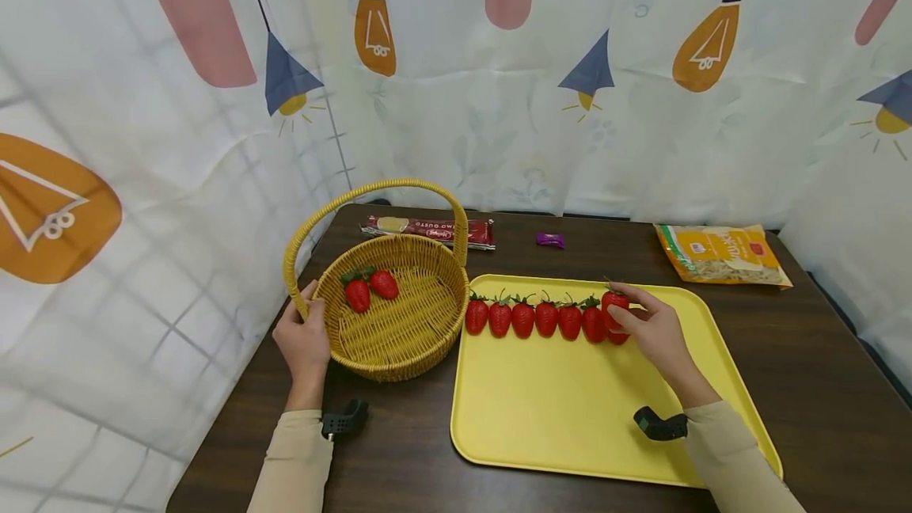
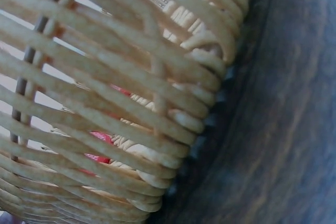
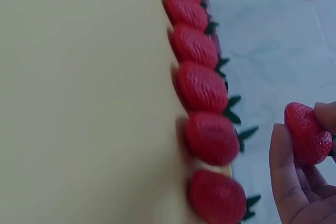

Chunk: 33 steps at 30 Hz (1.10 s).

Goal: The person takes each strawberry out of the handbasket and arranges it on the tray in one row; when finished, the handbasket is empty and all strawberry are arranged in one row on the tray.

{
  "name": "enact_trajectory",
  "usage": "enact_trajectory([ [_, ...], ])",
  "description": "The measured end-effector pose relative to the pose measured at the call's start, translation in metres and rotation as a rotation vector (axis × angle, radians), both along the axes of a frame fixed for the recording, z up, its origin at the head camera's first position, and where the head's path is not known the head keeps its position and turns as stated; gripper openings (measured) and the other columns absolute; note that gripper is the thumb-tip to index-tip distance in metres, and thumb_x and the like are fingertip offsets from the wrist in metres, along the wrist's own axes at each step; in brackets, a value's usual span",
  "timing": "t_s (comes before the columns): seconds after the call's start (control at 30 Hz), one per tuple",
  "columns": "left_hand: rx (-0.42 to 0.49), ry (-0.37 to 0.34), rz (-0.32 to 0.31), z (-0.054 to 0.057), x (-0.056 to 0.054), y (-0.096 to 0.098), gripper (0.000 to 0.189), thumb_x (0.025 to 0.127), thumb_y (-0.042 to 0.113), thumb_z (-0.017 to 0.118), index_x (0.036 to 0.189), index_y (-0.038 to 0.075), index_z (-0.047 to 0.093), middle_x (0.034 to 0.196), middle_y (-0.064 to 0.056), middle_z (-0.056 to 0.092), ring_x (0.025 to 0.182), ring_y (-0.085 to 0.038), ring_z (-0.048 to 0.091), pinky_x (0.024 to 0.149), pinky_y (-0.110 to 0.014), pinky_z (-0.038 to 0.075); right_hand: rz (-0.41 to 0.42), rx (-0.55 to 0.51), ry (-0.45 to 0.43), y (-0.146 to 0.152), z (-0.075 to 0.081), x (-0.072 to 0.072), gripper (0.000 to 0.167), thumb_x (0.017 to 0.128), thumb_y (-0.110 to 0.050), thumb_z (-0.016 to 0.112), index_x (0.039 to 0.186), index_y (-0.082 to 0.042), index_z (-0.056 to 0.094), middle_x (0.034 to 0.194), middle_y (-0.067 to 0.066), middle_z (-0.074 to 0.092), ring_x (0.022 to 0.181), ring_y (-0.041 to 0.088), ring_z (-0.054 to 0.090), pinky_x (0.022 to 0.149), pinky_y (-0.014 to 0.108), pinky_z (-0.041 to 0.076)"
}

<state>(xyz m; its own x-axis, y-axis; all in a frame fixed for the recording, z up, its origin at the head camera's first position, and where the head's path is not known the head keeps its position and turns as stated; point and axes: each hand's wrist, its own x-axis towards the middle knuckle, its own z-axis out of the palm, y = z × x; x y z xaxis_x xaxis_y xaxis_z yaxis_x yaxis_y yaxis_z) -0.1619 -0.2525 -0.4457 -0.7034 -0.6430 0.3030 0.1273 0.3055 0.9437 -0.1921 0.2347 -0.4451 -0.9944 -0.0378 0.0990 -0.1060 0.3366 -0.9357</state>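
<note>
My left hand (image 1: pixel 302 336) grips the yellow wicker basket (image 1: pixel 399 370) at its left side, where the arched handle joins the rim. Two strawberries (image 1: pixel 385 284) lie inside the basket, against its far left wall. The left wrist view shows the basket's woven side (image 2: pixel 105 72) close up. Between thumb and fingers, my right hand (image 1: pixel 657 332) pinches a strawberry (image 3: pixel 304 132), raised above the right end of a row. That row of several strawberries (image 1: pixel 546 318), leaves pointing away, lies along the far edge of the yellow tray (image 1: pixel 556 410). The last one there is partly hidden.
Behind the basket lies a long red packet (image 1: pixel 480 233). A small purple wrapped sweet (image 1: pixel 550 240) is on the dark wooden table (image 1: pixel 399 442) behind the tray. An orange-and-white food bag (image 1: pixel 723 254) lies at the back right. Printed curtains (image 1: pixel 463 125) hang behind the table.
</note>
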Motion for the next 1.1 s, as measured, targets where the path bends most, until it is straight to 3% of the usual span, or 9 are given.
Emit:
enact_trajectory([
  [0.1,0.001,-0.008,0.004,-0.003,-0.001,-0.001,0.032,0.096,0.013,0.055,0.125,0.011,0.068,0.048,0.006,0.040,0.038,0.003,0.020,0.042,-0.021,0.024,-0.051,-0.018,0.010,0.013,-0.001,0.000,0.049,0.096,-0.024,0.063,0.139,-0.002,0.052,0.115,0.006,0.055,0.084,0.002,0.066,0.073,0.022,0.055],
  [0.23,-0.001,-0.013,0.022,-0.016,-0.006,-0.006,0.031,0.097,0.017,0.056,0.124,0.016,0.069,0.052,0.001,0.045,0.040,-0.001,0.023,0.042,-0.022,0.025,-0.121,-0.086,0.028,0.029,-0.005,0.003,0.048,0.096,-0.020,0.063,0.138,-0.001,0.053,0.110,-0.005,0.055,0.084,0.001,0.064,0.070,0.022,0.055],
  [0.37,-0.013,0.003,0.047,-0.024,-0.009,-0.010,0.030,0.096,0.018,0.058,0.123,0.017,0.070,0.058,-0.006,0.049,0.041,-0.007,0.023,0.042,-0.023,0.025,-0.165,-0.179,0.042,0.040,-0.009,0.005,0.047,0.093,-0.016,0.066,0.136,0.001,0.055,0.110,-0.007,0.055,0.085,0.002,0.063,0.066,0.022,0.055],
  [0.53,-0.031,0.007,0.055,-0.024,-0.011,-0.011,0.030,0.096,0.018,0.058,0.123,0.018,0.071,0.056,-0.004,0.047,0.042,-0.009,0.022,0.042,-0.024,0.024,-0.225,-0.224,0.023,0.049,-0.016,0.008,0.044,0.092,-0.014,0.068,0.132,0.001,0.058,0.108,-0.010,0.058,0.084,0.001,0.061,0.064,0.020,0.055],
  [0.73,-0.035,0.001,0.044,-0.022,-0.011,-0.011,0.030,0.096,0.018,0.057,0.123,0.019,0.070,0.057,-0.002,0.048,0.042,-0.007,0.023,0.043,-0.023,0.025,-0.331,-0.213,-0.031,0.056,-0.023,0.010,0.037,0.091,-0.016,0.069,0.126,-0.006,0.064,0.098,-0.013,0.060,0.078,-0.002,0.061,0.064,0.016,0.053],
  [0.87,-0.047,0.006,0.035,-0.022,-0.011,-0.012,0.031,0.096,0.017,0.056,0.124,0.015,0.070,0.055,0.003,0.047,0.041,-0.004,0.022,0.043,-0.024,0.024,-0.384,-0.101,-0.074,0.060,-0.026,0.010,0.041,0.092,-0.021,0.069,0.129,-0.006,0.062,0.093,-0.020,0.058,0.078,-0.006,0.058,0.065,0.013,0.050],
  [0.97,-0.050,0.016,0.040,-0.021,-0.011,-0.011,0.031,0.096,0.016,0.056,0.123,0.015,0.070,0.053,0.003,0.046,0.040,-0.003,0.022,0.042,-0.024,0.024,-0.405,-0.030,-0.119,0.062,-0.029,0.009,0.043,0.091,-0.027,0.070,0.128,-0.006,0.062,0.087,-0.026,0.057,0.076,-0.007,0.055,0.064,0.012,0.048],
  [1.1,-0.046,0.024,0.046,-0.020,-0.011,-0.010,0.030,0.096,0.015,0.057,0.122,0.017,0.071,0.048,0.003,0.043,0.039,-0.004,0.021,0.041,-0.023,0.023,-0.392,-0.022,-0.152,0.063,-0.031,0.008,0.046,0.089,-0.029,0.072,0.127,-0.005,0.061,0.082,-0.027,0.058,0.072,-0.005,0.057,0.063,0.015,0.049],
])
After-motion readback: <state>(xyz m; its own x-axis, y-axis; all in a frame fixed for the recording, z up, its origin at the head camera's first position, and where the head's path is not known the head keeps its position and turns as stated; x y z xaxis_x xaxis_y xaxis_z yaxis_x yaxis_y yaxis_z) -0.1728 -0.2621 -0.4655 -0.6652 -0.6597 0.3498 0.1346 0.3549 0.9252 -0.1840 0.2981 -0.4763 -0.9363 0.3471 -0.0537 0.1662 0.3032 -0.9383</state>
